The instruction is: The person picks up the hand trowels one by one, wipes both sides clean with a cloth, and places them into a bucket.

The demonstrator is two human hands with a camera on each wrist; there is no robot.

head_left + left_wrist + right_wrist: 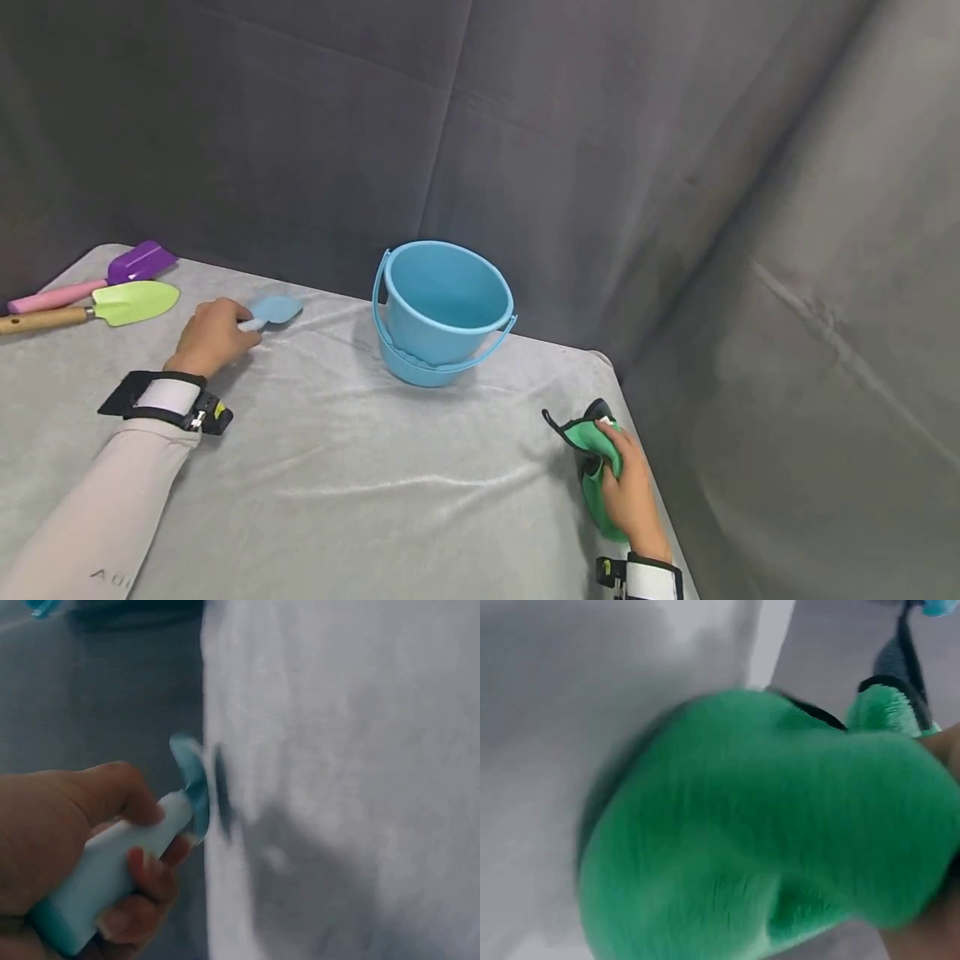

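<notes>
Left hand [213, 333] is curled round the pale handle of a small blue scoop [273, 311], thumb on top, fingers wrapped under (left wrist view shows this clearly). The scoop's blade rests on the counter [360, 492] toward the far edge, left of the blue bucket [442, 308].

Right hand [628, 492] is bunched round a green cloth [600, 467] with black trim, fingers curled over the top of it. Cloth sits at the counter's right edge, close to the far right corner, partly pressed down onto the grey cover.

Bucket stands upright near the middle of the far edge, handle folded down over the front, between the two hands and touching neither. Inside looks bare from the head view.

Also there: a green trowel [123, 304] with wooden handle and a purple scoop [138, 261] with pink handle, side by side at the far left corner, well apart from the left hand.

My read on doing this well:
- Scoop grip is far up the handle near the blade; good control, keep it level when lifting.
- Cloth is loosely bundled (a trim loop sticks out toward the bucket), so gather it fully before moving or it may drag.
- The cover is slick and wrinkled; lift things rather than slide them.
- The bucket looks light, so avoid knocking its rim.
</notes>
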